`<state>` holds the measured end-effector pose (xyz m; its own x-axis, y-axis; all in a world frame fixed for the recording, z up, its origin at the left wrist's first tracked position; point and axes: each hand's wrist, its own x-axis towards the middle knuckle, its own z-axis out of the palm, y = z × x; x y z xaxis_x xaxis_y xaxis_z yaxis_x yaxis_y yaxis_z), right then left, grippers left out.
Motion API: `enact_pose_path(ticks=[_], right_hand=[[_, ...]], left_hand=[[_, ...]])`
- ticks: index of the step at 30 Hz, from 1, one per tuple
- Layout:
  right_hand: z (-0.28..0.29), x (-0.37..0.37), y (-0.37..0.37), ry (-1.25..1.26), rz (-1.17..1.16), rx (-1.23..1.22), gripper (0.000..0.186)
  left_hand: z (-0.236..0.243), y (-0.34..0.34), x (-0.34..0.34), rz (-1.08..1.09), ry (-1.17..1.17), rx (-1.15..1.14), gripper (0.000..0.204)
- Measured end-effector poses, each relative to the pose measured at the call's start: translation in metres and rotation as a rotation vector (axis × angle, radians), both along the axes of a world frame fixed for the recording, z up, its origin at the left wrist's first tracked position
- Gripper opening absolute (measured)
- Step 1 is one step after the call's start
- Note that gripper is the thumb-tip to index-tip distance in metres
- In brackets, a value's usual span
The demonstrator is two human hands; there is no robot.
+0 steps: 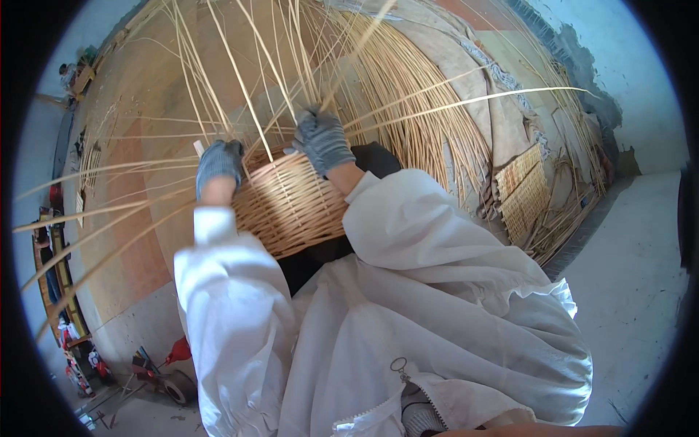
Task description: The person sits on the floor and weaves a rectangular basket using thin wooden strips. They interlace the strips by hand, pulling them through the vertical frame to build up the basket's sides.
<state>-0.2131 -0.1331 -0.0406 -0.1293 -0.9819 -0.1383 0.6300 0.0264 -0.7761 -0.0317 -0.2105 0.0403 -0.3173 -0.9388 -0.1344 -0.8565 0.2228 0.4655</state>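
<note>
A partly woven wicker basket point(291, 200) rests against my lap, with long pale rods fanning up and outward from its upper edge. My left hand point(218, 167), in a grey knit glove, is closed at the basket's left corner; what lies in its fingers is hidden. A short pale flat end point(199, 148) pokes out beside that hand. My right hand point(322, 142), gloved alike, is closed around rods at the basket's upper right edge. Its fingertips are mostly turned from view.
A thick spread of loose rods point(415, 102) lies beyond the basket to the right, beside crumpled cloth point(499, 131) and a small woven mat point(522, 193). Long rods stick out far left. A wheeled object point(178, 386) and red item point(178, 351) sit lower left.
</note>
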Motion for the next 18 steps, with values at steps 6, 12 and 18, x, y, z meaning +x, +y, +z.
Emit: enact_pose_path(ticks=[6,12,18], right_hand=[[0.015,-0.003,0.02,-0.365,-0.127,-0.186,0.009],[0.064,-0.091,0.062,0.172,-0.277,-0.151,0.01],[0.116,-0.063,-0.075,1.778,-0.221,-0.41,0.043]], left_hand=[[-0.007,0.043,-0.034,-0.33,-0.216,-0.132,0.031],[-0.02,0.041,-0.038,-0.221,0.162,0.237,0.033],[-0.002,0.065,-0.07,0.149,-0.107,0.106,0.042]])
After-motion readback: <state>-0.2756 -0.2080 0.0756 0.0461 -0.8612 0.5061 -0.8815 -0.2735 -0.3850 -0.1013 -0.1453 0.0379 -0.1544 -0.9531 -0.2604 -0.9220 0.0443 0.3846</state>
